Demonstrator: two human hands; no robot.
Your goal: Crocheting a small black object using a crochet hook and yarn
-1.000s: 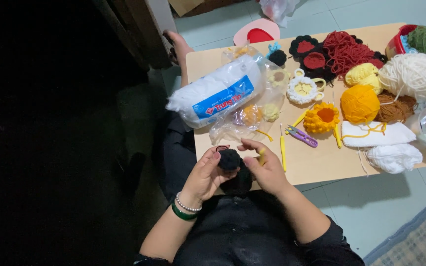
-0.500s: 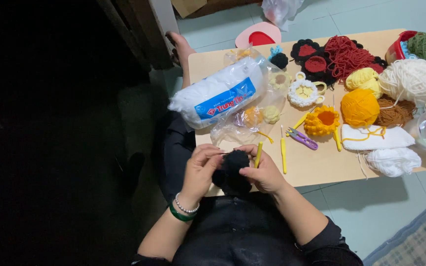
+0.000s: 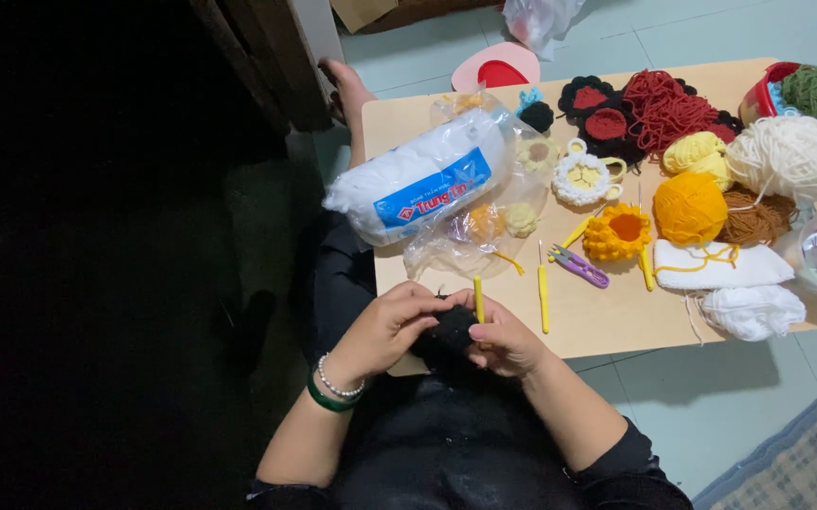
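Hands (image 3: 446, 331) grip black crochet piece (image 3: 448, 332); stuffing bag (image 3: 418, 187) just ahead.

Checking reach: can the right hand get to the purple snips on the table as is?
Probably yes. The purple snips lie uncovered just beyond the right hand, nothing between, but that hand holds a yellow hook in its grip.

Single head view, steeply downward, close over low table (image 3: 616, 331).

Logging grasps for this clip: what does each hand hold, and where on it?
Left hand grips the black crocheted piece at its left side; right hand holds its right side plus the yellow crochet hook by its handle.
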